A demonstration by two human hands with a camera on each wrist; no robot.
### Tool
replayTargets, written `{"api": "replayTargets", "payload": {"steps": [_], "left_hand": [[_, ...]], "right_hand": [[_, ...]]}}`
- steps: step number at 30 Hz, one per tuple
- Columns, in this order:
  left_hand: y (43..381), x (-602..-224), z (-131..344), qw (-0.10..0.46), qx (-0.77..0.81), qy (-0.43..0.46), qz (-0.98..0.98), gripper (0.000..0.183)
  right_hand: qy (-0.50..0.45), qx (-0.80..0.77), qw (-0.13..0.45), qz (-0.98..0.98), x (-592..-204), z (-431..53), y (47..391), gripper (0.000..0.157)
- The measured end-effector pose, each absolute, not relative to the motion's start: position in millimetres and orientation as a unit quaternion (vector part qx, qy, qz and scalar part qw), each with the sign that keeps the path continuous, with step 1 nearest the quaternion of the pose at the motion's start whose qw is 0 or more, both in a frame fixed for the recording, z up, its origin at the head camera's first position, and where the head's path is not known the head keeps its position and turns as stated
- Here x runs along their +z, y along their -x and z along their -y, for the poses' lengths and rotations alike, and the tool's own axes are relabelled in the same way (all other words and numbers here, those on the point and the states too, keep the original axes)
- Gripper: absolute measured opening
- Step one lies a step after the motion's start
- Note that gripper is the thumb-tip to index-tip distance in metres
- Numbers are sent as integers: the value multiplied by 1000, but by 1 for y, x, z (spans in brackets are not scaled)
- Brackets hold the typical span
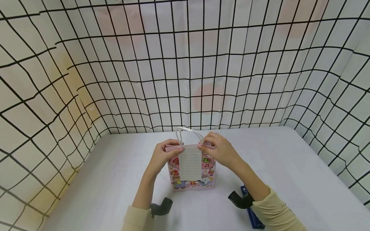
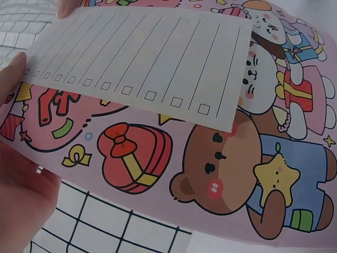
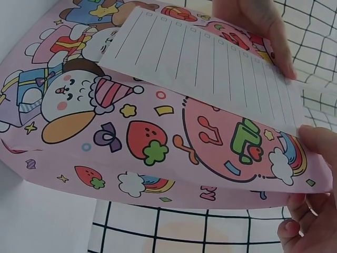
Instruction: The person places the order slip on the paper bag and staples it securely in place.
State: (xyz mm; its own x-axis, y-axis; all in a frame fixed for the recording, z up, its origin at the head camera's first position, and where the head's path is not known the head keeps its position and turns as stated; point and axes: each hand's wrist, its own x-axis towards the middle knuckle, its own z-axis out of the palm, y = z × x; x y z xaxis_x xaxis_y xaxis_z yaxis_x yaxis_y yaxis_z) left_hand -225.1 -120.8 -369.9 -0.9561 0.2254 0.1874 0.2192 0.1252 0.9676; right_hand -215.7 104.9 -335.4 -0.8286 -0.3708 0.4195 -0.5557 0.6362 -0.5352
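A pink paper gift bag (image 1: 208, 166) with cartoon animals stands upright at the middle of the table, its white cord handles (image 1: 177, 134) raised. A white lined sheet (image 1: 190, 163) with a row of small checkboxes lies against the bag's front, its top end near the bag's rim. My left hand (image 1: 162, 154) pinches the sheet's upper left corner and the rim, thumb in front. On the other side my right hand (image 1: 222, 151) pinches the upper right corner and rim likewise. In the right wrist view, the sheet's lower end (image 3: 124, 50) stands slightly off the printed face.
A long dark blue object (image 1: 255, 219) lies under my right forearm, partly hidden, its kind unclear. Black curved mounts (image 1: 162, 207) sit at both wrists. White cloth with a black grid (image 1: 196, 73) rises behind and beside the white table (image 1: 115, 179).
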Motion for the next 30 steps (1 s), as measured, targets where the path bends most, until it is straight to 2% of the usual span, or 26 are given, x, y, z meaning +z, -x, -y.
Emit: {"api": "replayTargets", "payload": {"steps": [20, 30], "left_hand": [[224, -369, 119, -3, 637, -154, -755, 27], [221, -371, 116, -18, 650, -147, -745, 26]], "right_hand": [[-257, 368, 119, 885, -336, -107, 218, 16], [-228, 385, 95, 889, -339, -109, 215, 26]]}}
